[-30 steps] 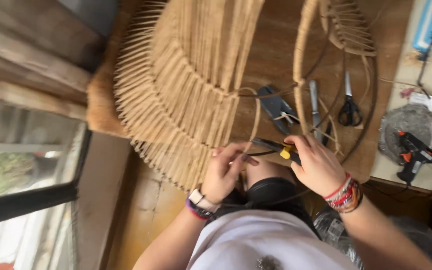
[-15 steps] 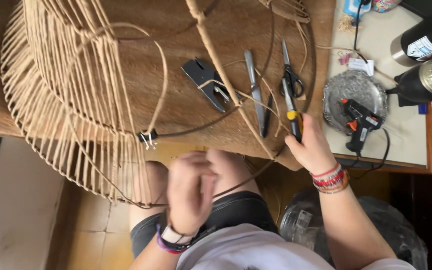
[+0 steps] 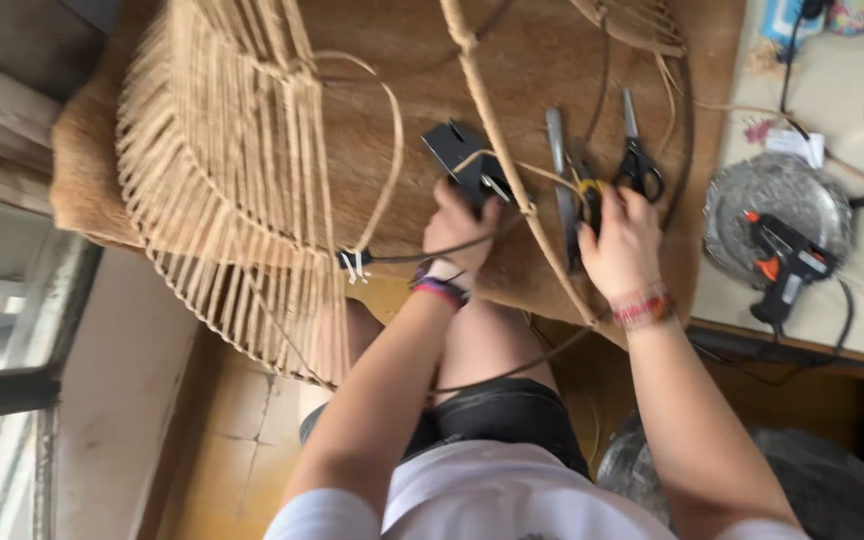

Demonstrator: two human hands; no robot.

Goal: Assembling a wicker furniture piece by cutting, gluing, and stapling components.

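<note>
Under our left hand [image 3: 462,225] we see a matt black plastic block [image 3: 462,155]; beside our right hand [image 3: 620,238], smooth metal scissors [image 3: 634,150]. The woven frame [image 3: 242,190] looks like dry, rough cane, the tabletop [image 3: 382,120] covering coarse brown cloth.

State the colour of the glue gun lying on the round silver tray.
The glue gun is black with orange parts, clearest in the head view, lying on the round silver tray.
</note>
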